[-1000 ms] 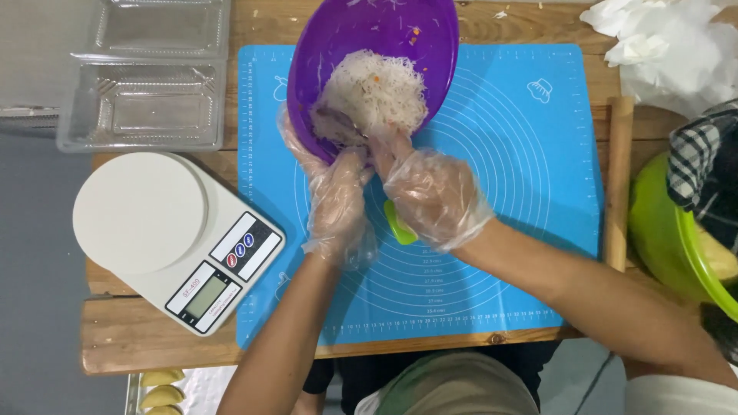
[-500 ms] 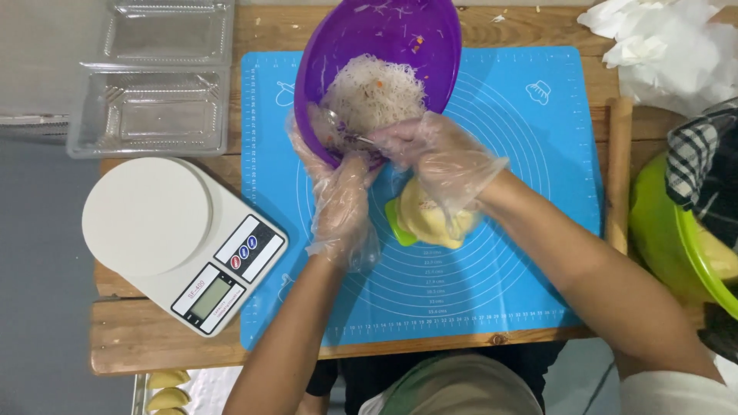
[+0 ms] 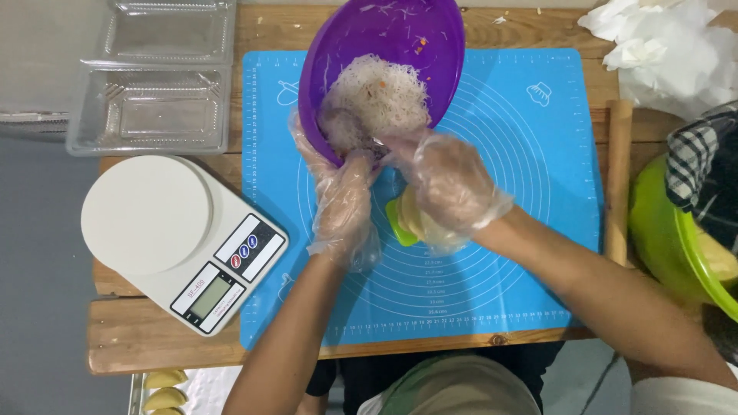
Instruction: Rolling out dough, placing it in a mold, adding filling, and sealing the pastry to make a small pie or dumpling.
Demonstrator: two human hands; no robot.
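Observation:
A tilted purple bowl [image 3: 430, 46] holds pale shredded noodle filling [image 3: 380, 96] at the far end of a blue silicone mat [image 3: 530, 230]. My gloved left hand [image 3: 342, 196] grips the bowl's near rim. At that same rim my gloved right hand [image 3: 450, 180] reaches into the filling, closed on what looks like a thin metal utensil [image 3: 375, 141]. Under the right hand lies a green mould [image 3: 398, 227] with a pale dough round [image 3: 411, 215] on it, partly hidden by the glove.
A white kitchen scale [image 3: 165, 230] stands left of the mat. Clear plastic trays [image 3: 150, 107] lie at the far left. A wooden rolling pin [image 3: 617, 184], a green bowl [image 3: 661, 230] with a checked cloth, and crumpled white plastic [image 3: 669, 46] are on the right. Folded pastries [image 3: 165, 388] sit at the bottom left.
My right hand has risen from over the green mould to the bowl's near rim, uncovering the dough round. The left hand has stayed at the bowl.

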